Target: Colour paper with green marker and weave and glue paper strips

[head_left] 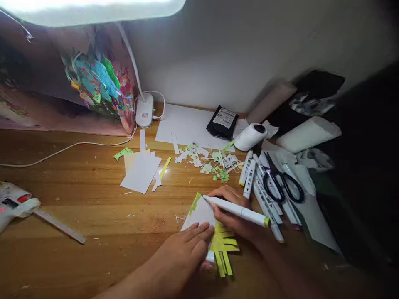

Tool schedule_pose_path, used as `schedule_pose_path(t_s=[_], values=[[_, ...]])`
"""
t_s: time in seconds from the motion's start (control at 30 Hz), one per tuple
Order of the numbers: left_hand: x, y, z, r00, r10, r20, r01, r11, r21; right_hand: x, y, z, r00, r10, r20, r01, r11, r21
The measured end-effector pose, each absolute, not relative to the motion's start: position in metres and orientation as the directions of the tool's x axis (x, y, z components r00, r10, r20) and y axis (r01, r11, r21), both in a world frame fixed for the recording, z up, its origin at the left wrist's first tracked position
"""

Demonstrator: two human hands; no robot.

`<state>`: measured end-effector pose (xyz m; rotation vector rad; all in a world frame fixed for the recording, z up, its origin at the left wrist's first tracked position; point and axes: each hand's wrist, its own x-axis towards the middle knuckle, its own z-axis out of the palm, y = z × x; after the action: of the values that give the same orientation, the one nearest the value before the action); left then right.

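My right hand point(232, 207) grips a white marker point(243, 212) with a yellow-green end. The marker's tip touches the top corner of a white paper piece point(199, 218), where a yellow-green strip is coloured along the edge. My left hand point(190, 245) lies with its fingers stretched over the lower part of that paper, pressing it to the table. A small white object point(210, 256) shows beside its palm; I cannot make out what it is. Partly covered by both hands, a sheet of yellow paper cut into strips point(226, 243) lies beneath and to the right.
Cut white paper pieces point(141, 172) and green-white scraps point(218, 162) lie farther back. Several markers point(264, 195) and black-handled scissors point(282, 185) are at right. A glue gun point(15, 203) sits at left. Behind stand a thread spool point(250, 137) and a power strip point(144, 110).
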<state>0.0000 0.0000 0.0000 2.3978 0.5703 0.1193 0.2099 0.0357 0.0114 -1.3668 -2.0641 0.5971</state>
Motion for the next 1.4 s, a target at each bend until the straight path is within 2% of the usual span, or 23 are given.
schedule_pose_path(t_s=[0.23, 0.4, 0.53, 0.67, 0.83, 0.93, 1.07, 1.2, 1.4], values=[[0.001, 0.001, 0.002, 0.890, 0.454, -0.039, 0.368, -0.666, 0.649, 0.209, 0.035, 0.004, -0.452, 0.863, 0.224, 0.590, 0.478, -0.651], [0.001, 0.001, 0.000, 0.888, 0.458, -0.035, 0.366, -0.659, 0.658, 0.211, 0.034, 0.003, -0.355, 0.908, 0.222, 0.650, 0.410, -0.639], [0.001, 0.000, -0.002, 0.887, 0.462, -0.010, 0.351, -0.661, 0.663, 0.210, 0.034, 0.006, -0.406, 0.890, 0.209, 0.622, 0.436, -0.650], [0.002, 0.000, -0.001, 0.886, 0.464, 0.009, 0.346, -0.673, 0.653, 0.208, 0.035, 0.010, -0.333, 0.922, 0.197, 0.669, 0.379, -0.640], [0.002, 0.001, 0.002, 0.888, 0.459, 0.013, 0.349, -0.692, 0.632, 0.206, 0.033, 0.010, -0.461, 0.868, 0.186, 0.593, 0.456, -0.664], [0.003, 0.001, 0.002, 0.891, 0.454, 0.004, 0.351, -0.695, 0.628, 0.205, 0.032, 0.009, -0.400, 0.893, 0.205, 0.618, 0.428, -0.660], [0.003, 0.001, 0.001, 0.893, 0.449, 0.008, 0.342, -0.691, 0.636, 0.204, 0.033, 0.011, -0.457, 0.868, 0.193, 0.611, 0.464, -0.641], [0.003, 0.001, 0.001, 0.895, 0.445, -0.007, 0.347, -0.688, 0.638, 0.203, 0.033, 0.013, -0.421, 0.877, 0.231, 0.646, 0.469, -0.603], [0.003, 0.001, 0.002, 0.889, 0.457, 0.003, 0.347, -0.679, 0.647, 0.203, 0.031, 0.014, -0.523, 0.824, 0.219, 0.593, 0.537, -0.600]])
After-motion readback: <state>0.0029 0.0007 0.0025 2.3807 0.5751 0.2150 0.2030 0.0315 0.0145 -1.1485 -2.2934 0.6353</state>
